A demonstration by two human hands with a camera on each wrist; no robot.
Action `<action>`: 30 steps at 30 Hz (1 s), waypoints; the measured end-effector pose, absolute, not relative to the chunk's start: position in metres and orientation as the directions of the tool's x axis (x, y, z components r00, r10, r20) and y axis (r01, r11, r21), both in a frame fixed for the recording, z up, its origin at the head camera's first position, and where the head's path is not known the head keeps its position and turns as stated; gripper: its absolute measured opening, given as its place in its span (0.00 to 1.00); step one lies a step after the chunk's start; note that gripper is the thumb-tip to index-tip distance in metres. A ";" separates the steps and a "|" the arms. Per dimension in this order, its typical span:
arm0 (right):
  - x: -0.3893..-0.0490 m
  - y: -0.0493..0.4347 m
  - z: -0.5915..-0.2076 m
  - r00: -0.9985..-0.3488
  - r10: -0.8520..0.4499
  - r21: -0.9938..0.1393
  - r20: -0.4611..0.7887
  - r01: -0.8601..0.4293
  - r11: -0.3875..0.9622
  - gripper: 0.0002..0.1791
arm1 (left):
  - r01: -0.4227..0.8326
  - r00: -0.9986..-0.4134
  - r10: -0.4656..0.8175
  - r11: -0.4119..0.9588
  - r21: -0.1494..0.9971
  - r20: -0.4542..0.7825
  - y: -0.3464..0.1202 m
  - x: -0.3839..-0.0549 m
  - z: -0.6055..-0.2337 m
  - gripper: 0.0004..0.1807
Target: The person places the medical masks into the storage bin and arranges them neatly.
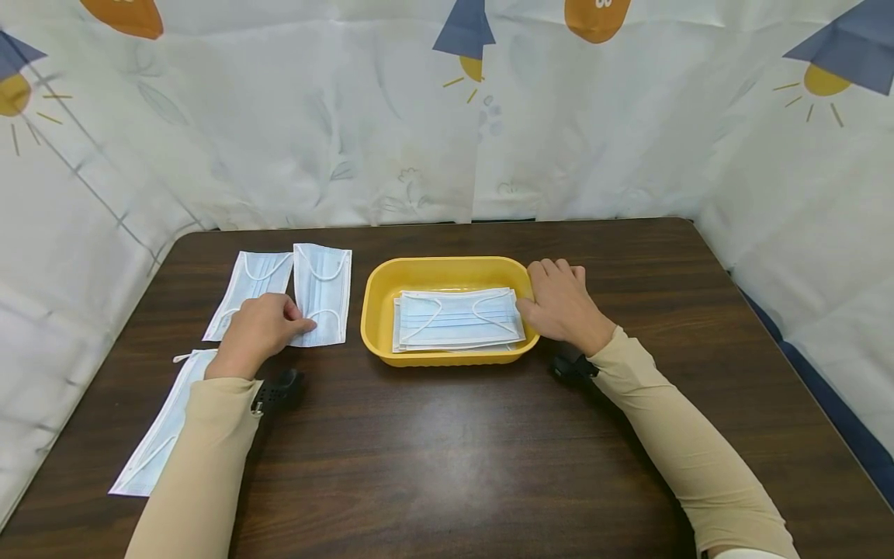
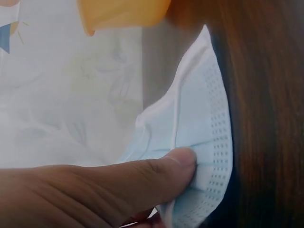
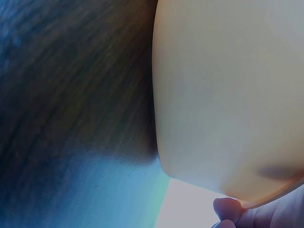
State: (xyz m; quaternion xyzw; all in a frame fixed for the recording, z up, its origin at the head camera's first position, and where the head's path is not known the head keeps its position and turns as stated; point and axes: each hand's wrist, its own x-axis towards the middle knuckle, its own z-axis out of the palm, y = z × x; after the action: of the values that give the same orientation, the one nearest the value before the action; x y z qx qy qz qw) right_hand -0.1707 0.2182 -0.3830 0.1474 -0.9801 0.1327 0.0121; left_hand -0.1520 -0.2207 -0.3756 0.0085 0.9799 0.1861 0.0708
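Dark table (image 1: 447, 458) below, a mask (image 1: 323, 291) extends beyond the pinching left hand (image 1: 260, 328).

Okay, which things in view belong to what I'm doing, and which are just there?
Likely part of the job:
pinched mask, in your left hand
tray, its rim gripped by your right hand
stacked masks, in the tray
two loose masks, at left

Just there:
table, the work surface
printed curtain, behind
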 end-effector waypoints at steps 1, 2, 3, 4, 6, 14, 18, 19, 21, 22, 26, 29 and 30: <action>-0.171 0.218 -0.383 -0.956 -0.286 -0.256 0.063 -0.292 0.921 0.16 | -0.007 -0.990 0.044 0.931 0.365 -0.131 -0.220 -0.152 -0.375 0.14; -0.171 0.218 -0.383 -0.956 -0.286 -0.255 0.063 -0.293 0.921 0.16 | -0.005 -0.991 0.044 0.932 0.362 -0.125 -0.220 -0.152 -0.375 0.14; -0.171 0.218 -0.382 -0.956 -0.286 -0.254 0.062 -0.293 0.922 0.16 | 0.003 -0.992 0.048 0.932 0.362 -0.117 -0.221 -0.152 -0.374 0.14; -0.171 0.218 -0.382 -0.956 -0.286 -0.253 0.060 -0.291 0.922 0.17 | 0.008 -0.993 0.052 0.932 0.363 -0.110 -0.221 -0.152 -0.374 0.14; -0.170 0.218 -0.382 -0.957 -0.285 -0.251 0.056 -0.290 0.924 0.17 | 0.017 -0.993 0.057 0.931 0.365 -0.099 -0.222 -0.152 -0.374 0.14; -0.170 0.218 -0.382 -0.958 -0.282 -0.249 0.054 -0.287 0.925 0.16 | -0.015 -0.988 0.050 0.910 0.414 -0.144 -0.228 -0.152 -0.374 0.24; -0.170 0.218 -0.382 -0.958 -0.281 -0.248 0.054 -0.285 0.926 0.15 | -0.008 -0.989 0.057 0.900 0.435 -0.137 -0.231 -0.153 -0.372 0.25; -0.170 0.218 -0.382 -0.959 -0.280 -0.246 0.053 -0.284 0.927 0.15 | -0.004 -0.989 0.060 0.897 0.442 -0.132 -0.231 -0.154 -0.371 0.25; -0.170 0.218 -0.382 -0.959 -0.279 -0.245 0.050 -0.283 0.927 0.15 | -0.008 -0.990 0.056 0.889 0.457 -0.126 -0.231 -0.154 -0.370 0.26; -0.170 0.218 -0.382 -0.959 -0.279 -0.245 0.048 -0.282 0.928 0.15 | -0.009 -0.991 0.054 0.884 0.467 -0.122 -0.231 -0.154 -0.369 0.26; -0.170 0.218 -0.382 -0.959 -0.280 -0.245 0.045 -0.282 0.928 0.15 | -0.021 -0.995 0.030 0.872 0.488 -0.096 -0.233 -0.154 -0.366 0.28; -0.170 0.218 -0.381 -0.959 -0.281 -0.245 0.043 -0.283 0.927 0.15 | -0.008 -0.999 0.018 0.873 0.488 -0.050 -0.235 -0.153 -0.365 0.24; -0.170 0.218 -0.381 -0.959 -0.281 -0.245 0.041 -0.282 0.927 0.15 | -0.001 -0.999 0.015 0.871 0.491 -0.030 -0.236 -0.153 -0.365 0.22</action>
State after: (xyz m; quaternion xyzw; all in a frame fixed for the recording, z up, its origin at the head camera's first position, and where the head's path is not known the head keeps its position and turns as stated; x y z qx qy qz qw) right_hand -0.1697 0.2178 -0.3812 0.1435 -0.9817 0.1252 0.0026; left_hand -0.1534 -0.2357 -0.3650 0.0037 0.9672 0.2536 0.0164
